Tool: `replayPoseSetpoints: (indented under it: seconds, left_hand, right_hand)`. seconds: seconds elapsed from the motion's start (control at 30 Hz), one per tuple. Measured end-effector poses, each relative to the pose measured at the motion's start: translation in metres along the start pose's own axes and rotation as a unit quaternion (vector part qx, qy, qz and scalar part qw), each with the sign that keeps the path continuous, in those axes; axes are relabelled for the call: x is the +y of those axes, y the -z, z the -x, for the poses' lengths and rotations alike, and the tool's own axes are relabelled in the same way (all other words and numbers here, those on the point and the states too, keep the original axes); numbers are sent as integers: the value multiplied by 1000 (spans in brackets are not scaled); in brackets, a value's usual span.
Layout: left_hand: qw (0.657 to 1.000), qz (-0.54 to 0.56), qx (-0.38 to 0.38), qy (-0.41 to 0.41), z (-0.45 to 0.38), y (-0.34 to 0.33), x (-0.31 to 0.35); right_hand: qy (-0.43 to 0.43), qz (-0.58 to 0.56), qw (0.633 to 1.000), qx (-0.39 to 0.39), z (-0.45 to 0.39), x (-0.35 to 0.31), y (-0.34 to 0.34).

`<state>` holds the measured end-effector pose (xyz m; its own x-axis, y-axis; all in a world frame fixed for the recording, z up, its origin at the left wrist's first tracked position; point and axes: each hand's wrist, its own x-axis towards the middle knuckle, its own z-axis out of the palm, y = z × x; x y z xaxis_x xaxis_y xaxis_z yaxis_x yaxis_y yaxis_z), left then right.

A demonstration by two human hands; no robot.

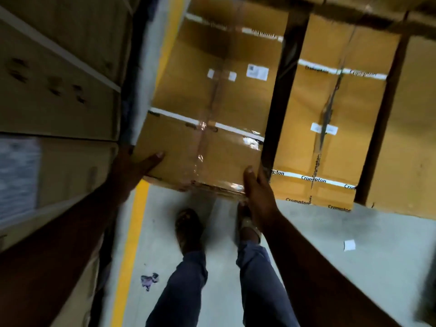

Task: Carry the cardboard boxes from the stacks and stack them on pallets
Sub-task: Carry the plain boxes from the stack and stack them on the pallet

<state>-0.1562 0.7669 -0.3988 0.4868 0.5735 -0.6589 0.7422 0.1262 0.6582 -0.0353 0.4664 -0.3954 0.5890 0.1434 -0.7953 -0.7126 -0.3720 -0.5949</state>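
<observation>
From the head camera, looking steeply down, I see both bare arms stretched forward to a brown cardboard box (212, 97) held out in front of the body. The left hand (139, 164) grasps its near left corner, thumb lying over the top face and the fingers hidden round the edge. The right hand (256, 185) grasps the near right corner, thumb up on the top, fingers wrapped under or behind the edge. The box is sealed with clear tape down its middle, crossed by white bands, and carries small white labels. Just to its right, across a dark gap, sits a second box (330, 128) with printed white tape, and beside that the edge of a third box (405, 138). I think these lie lower than the carried one, but motion blur makes this hard to judge. On the left rises a dim stack (54, 90) of pale cartons. Below, grey floor (330, 232) with a yellow line (132, 244), two feet in sandals, blue trouser legs, a white scrap (349, 245) and a purple scrap (148, 280).
</observation>
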Motion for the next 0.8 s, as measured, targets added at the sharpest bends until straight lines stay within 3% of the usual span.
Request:
replayPoseSetpoints:
  seconds: [0.13, 0.4, 0.5, 0.63, 0.8]
  left_hand:
    - [999, 17, -5, 29, 130, 34, 62]
    - [998, -4, -20, 62, 354, 61, 108]
    - [997, 44, -54, 33, 410, 20, 132]
    - [983, 23, -178, -37, 510, -72, 165]
    - [977, 38, -190, -85, 619, -193, 161]
  right_hand:
    - [35, -22, 999, 17, 129, -75, 37]
    - [85, -8, 994, 61, 376, -87, 146]
    - [119, -35, 989, 77, 436, -67, 203]
    - [150, -89, 976, 128, 495, -33, 305]
    - [189, -84, 964, 166, 557, 25, 441]
